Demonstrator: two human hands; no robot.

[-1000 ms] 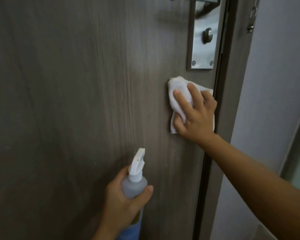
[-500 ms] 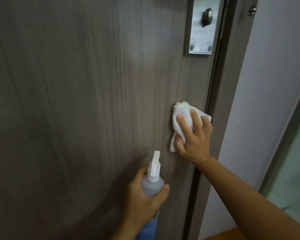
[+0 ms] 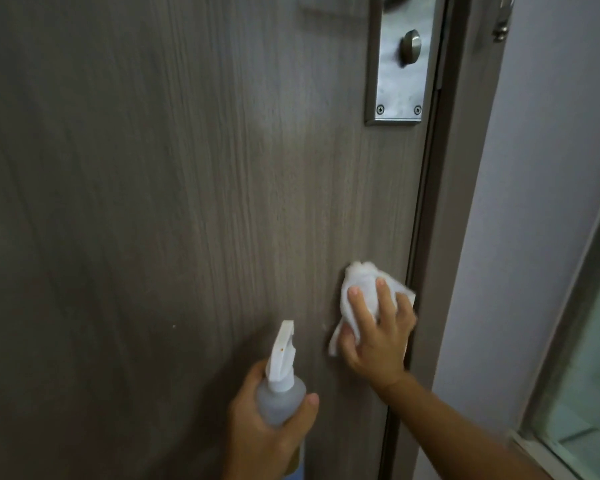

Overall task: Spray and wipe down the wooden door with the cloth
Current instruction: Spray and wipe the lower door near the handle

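A grey-brown wooden door (image 3: pixel 187 202) fills most of the view. My right hand (image 3: pixel 378 337) presses a crumpled white cloth (image 3: pixel 361 285) flat against the door close to its right edge, fingers spread over the cloth and thumb at its lower corner. Lower and to the left, my left hand (image 3: pixel 267 427) grips a translucent spray bottle (image 3: pixel 279 393) with a white nozzle, held upright in front of the door, its nozzle pointing up at the wood.
A steel lock plate (image 3: pixel 399 74) with a thumb-turn knob and two screws sits at the upper right of the door. The door frame (image 3: pixel 454 237) runs down beside it. A pale wall (image 3: pixel 541 202) and a glass panel (image 3: pixel 589 375) lie to the right.
My right hand has slid the cloth down the door along its right edge, away from the lock plate. The left hand keeps hold of the bottle below it.
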